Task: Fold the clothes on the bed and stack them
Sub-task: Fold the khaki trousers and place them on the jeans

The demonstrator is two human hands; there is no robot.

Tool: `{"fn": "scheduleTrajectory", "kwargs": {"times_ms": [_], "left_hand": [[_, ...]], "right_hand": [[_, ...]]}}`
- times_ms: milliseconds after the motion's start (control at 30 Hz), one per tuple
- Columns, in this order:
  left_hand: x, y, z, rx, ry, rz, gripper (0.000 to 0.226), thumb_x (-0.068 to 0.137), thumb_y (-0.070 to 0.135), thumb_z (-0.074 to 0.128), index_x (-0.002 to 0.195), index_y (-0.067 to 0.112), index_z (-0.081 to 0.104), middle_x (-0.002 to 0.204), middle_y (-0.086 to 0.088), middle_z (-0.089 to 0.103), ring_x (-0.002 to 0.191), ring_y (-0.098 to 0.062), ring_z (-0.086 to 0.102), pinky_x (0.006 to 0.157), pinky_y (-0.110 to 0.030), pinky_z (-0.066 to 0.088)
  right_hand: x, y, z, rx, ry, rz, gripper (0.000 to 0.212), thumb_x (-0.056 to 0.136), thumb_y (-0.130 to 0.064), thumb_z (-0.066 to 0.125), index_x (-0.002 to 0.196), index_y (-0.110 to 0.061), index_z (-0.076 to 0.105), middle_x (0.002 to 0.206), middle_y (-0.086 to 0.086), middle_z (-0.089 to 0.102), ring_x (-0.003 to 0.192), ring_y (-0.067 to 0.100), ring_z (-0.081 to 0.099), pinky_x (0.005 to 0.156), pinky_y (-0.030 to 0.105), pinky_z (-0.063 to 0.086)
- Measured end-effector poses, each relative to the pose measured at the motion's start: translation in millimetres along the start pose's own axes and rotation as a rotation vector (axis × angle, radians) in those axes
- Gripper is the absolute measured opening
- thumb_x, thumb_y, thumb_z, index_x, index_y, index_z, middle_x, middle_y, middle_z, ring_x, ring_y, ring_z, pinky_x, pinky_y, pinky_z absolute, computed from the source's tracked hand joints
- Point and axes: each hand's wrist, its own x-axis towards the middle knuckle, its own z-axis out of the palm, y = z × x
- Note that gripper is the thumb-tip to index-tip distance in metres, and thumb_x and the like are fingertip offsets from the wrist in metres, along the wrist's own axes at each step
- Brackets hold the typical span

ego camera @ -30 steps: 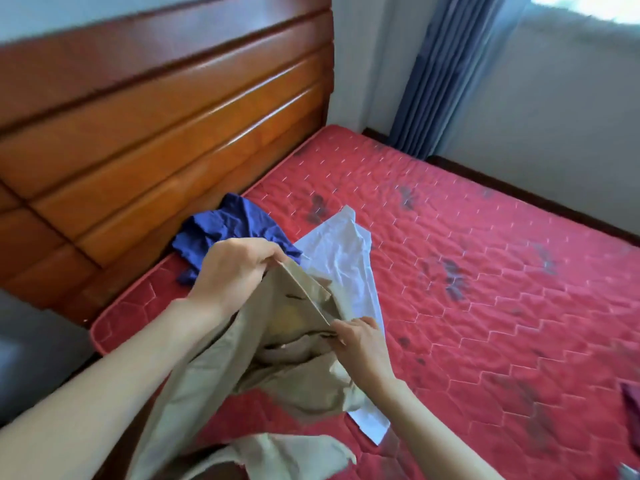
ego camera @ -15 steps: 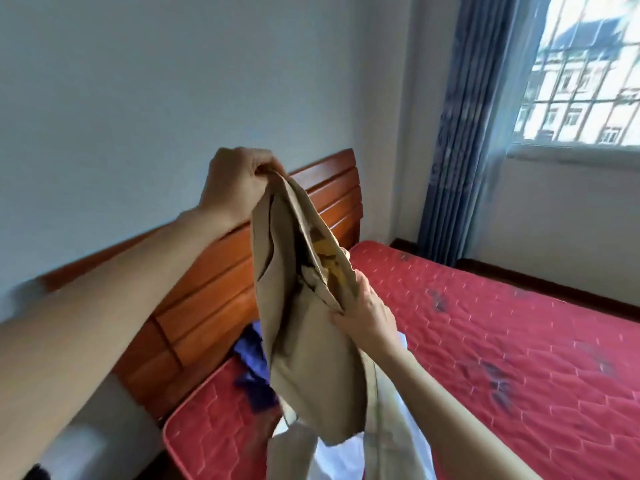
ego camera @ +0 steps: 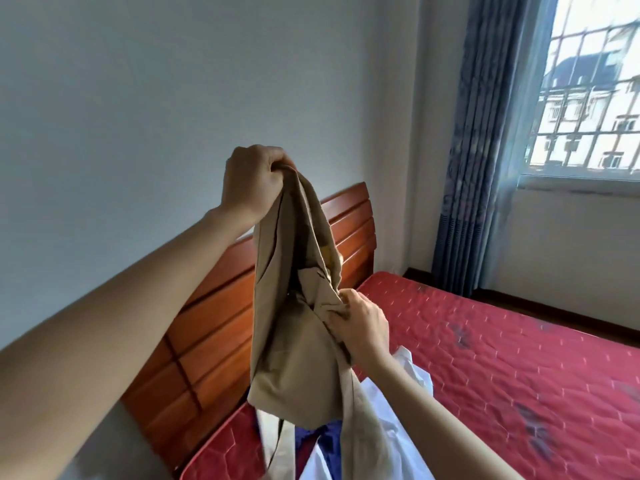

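My left hand (ego camera: 254, 180) fingers clamp the khaki garment (ego camera: 298, 327) up high, right hand (ego camera: 365, 325) fingers pinch it lower mid-body, hanging above the bed (ego camera: 502, 368); I should find matching corners and pull taut before laying flat.

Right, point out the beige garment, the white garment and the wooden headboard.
beige garment (ego camera: 298, 358): head view, on its hanging middle panel.
white garment (ego camera: 394, 417): head view, on the fabric lying on the bed.
wooden headboard (ego camera: 207, 341): head view, on a middle slat.
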Motion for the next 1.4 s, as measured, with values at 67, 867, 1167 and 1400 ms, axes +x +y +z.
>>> {"fn": "scheduleTrajectory", "kwargs": {"times_ms": [67,867,1167,1400], "left_hand": [[3,-7,-4,-0.002,0.023,0.001,0.024,0.082,0.001,0.058,0.087,0.015,0.077,0.084,-0.002,0.075,0.082,-0.021,0.068,0.080,-0.031,0.053],[-190,-182,-111,0.009,0.144,-0.714,0.023,0.081,0.008,0.072,0.100,0.020,0.072,0.085,0.006,0.072,0.080,-0.005,0.065,0.071,-0.002,0.041],[-261,-139,-111,0.140,0.042,-0.939,0.005,0.085,0.015,0.070,0.085,0.019,0.073,0.073,0.005,0.067,0.069,-0.009,0.057,0.059,-0.019,0.037],[-258,-93,-119,0.088,0.179,-1.057,0.001,0.089,0.017,0.066,0.088,0.017,0.065,0.090,0.000,0.064,0.088,-0.019,0.058,0.074,-0.028,0.039]], "right_hand": [[7,3,8,0.000,-0.134,0.135,0.020,0.081,-0.037,0.061,0.095,-0.023,0.065,0.093,-0.002,0.069,0.089,0.026,0.064,0.074,0.034,0.049],[127,-34,-9,0.134,-0.350,-0.039,0.023,0.051,-0.048,0.068,0.058,-0.027,0.070,0.049,-0.004,0.058,0.049,0.014,0.053,0.050,0.026,0.045],[90,1,0,0.426,-0.586,0.213,0.012,0.074,0.002,0.068,0.071,-0.007,0.074,0.055,0.006,0.053,0.051,0.014,0.047,0.054,0.028,0.046],[79,-11,-17,0.626,-0.413,0.279,0.001,0.077,-0.008,0.072,0.076,-0.008,0.072,0.065,-0.002,0.064,0.064,0.014,0.058,0.058,0.027,0.051]]}}
